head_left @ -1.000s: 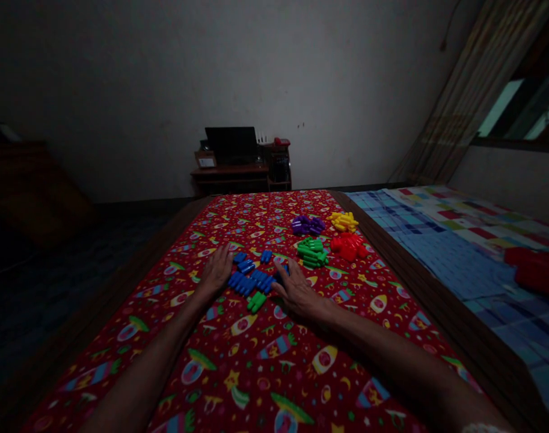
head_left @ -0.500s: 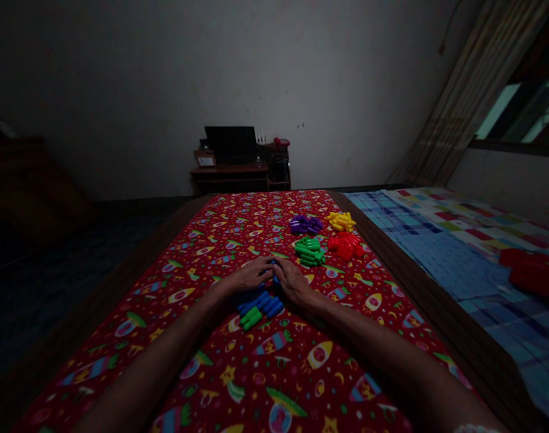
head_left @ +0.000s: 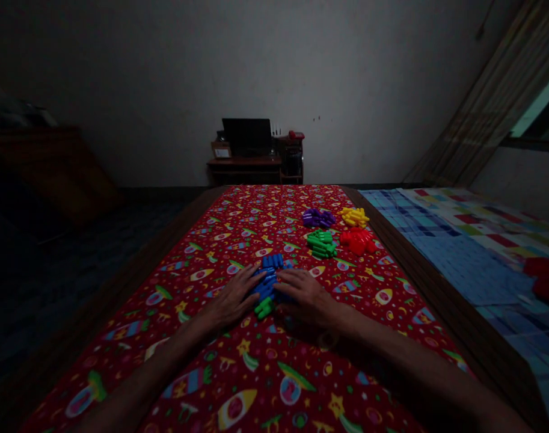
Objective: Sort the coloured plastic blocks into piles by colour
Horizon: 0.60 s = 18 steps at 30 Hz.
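Between my two hands lies a pile of blue plastic pieces (head_left: 273, 261), short and tube-like, on a red patterned cloth (head_left: 238, 367). A few green pieces (head_left: 264, 308) sit at its near edge. My left hand (head_left: 238, 294) rests against the pile's left side with its fingers stretched out and apart. On the other side, my right hand (head_left: 308, 294) reaches over the right edge of the pile, fingers extended and touching the blue pieces. Neither hand has a visible grip on a piece. Some blue pieces are hidden beneath the right fingers.
Farther right lie separate piles: green pieces (head_left: 322, 244), purple pieces (head_left: 318, 218), yellow pieces (head_left: 354, 216) and red pieces (head_left: 358, 240). A desk with a dark monitor (head_left: 247, 137) stands against the far wall. A bed with blue bedding (head_left: 450, 264) adjoins on the right.
My hands have parted from their joined position at the far side of the blue pile and come nearer, one on each side. The view has turned slightly left.
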Motion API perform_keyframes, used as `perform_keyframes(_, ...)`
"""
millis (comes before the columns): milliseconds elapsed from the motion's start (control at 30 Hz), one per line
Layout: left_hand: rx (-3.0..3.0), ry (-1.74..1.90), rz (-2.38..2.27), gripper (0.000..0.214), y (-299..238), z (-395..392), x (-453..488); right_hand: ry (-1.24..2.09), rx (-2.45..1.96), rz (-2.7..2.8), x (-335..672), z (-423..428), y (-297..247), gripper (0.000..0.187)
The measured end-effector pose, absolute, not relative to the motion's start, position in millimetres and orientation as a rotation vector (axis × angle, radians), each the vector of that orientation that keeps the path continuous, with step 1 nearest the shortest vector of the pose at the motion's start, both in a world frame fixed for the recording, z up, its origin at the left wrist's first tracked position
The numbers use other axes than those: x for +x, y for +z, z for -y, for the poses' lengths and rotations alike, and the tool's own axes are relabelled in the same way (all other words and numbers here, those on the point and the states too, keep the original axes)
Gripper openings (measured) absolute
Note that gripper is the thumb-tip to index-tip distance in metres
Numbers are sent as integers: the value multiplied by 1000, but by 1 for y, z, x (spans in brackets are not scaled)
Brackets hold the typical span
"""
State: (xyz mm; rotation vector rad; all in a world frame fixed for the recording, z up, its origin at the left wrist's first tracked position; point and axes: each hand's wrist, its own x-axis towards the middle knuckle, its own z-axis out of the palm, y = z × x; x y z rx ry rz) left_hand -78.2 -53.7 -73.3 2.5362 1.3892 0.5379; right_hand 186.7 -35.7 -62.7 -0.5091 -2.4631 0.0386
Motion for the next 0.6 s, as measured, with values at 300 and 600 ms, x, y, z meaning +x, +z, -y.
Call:
perform_keyframes(300, 2463, 750, -1422, 49, -85, 50, -77, -100, -368, 2689, 146, 48, -54, 19)
perform_keyframes(600, 2495, 726, -1452, 47, -81, 52, -76, -105, -1010, 2148, 224, -57, -12, 17)
